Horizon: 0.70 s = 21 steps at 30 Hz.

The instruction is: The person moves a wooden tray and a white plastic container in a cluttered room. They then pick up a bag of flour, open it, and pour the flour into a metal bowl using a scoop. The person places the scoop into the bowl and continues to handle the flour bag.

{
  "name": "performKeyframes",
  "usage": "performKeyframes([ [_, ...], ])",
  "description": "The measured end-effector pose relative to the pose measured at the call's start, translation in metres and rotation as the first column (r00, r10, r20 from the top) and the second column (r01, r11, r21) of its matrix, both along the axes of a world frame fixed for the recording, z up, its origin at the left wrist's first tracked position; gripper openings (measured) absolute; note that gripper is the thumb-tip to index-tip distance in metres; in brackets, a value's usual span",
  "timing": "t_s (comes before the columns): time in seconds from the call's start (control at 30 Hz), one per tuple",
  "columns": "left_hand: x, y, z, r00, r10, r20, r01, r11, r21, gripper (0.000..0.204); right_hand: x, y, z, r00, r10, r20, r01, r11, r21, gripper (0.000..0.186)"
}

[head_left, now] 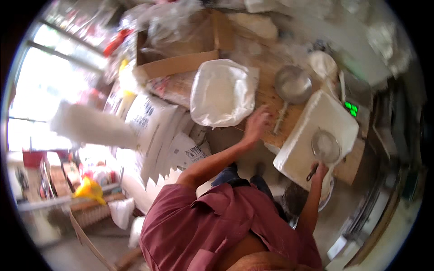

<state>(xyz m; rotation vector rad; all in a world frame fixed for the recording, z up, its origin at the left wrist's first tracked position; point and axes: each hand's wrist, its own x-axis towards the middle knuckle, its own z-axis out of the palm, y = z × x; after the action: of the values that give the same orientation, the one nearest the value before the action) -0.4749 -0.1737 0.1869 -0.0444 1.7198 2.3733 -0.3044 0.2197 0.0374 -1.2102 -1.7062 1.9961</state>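
Observation:
My right hand (320, 170) is closed round the dark handle of a round mesh sieve (326, 147). The sieve is over a white rectangular tub (296, 143), whose inside looks coated with pale residue. My left hand (258, 124) hangs in the air with its fingers stretched out, somewhat blurred, and nothing shows in it. Just beyond it is a white-lined basin (199, 99) with white contents. A metal pan (293, 84) with a long handle rests on the wooden table (289, 121), between the basin and the tub.
A scale with a green lit display (351, 109) stands beyond the tub, near a pale round container (323, 65). An open cardboard box (181, 64) holding clear plastic is at the back left. Stacked white sacks (151, 122) fill the left side. A bucket rim (332, 192) shows below the tub.

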Motion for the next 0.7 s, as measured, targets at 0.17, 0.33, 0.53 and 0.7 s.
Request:
performKeyframes([
  [0.17, -0.017, 0.138, 0.0, 0.973, -0.219, 0.078, 0.189, 0.94, 0.285, 0.066, 0.022, 0.111, -0.002, 0.938, 0.17, 0.302, -0.33, 0.172, 0.928, 0.041],
  [0.33, -0.016, 0.218, -0.019, 0.983, -0.103, 0.154, 0.041, 0.932, 0.36, 0.07, -0.024, 0.036, 0.257, 0.9, 0.369, -0.232, 0.076, 0.391, 0.917, 0.069],
  [0.53, 0.095, 0.253, 0.039, 0.962, -0.208, 0.179, 0.184, 0.972, 0.145, 0.049, -0.066, -0.05, 0.185, 0.46, 0.848, -0.265, -0.515, 0.498, 0.698, 0.06],
  [0.7, 0.11, 0.086, 0.018, 0.994, 0.091, 0.066, -0.101, 0.981, 0.165, 0.046, -0.069, -0.065, 0.163, 0.607, 0.779, -0.156, -0.27, 0.386, 0.882, 0.063],
])
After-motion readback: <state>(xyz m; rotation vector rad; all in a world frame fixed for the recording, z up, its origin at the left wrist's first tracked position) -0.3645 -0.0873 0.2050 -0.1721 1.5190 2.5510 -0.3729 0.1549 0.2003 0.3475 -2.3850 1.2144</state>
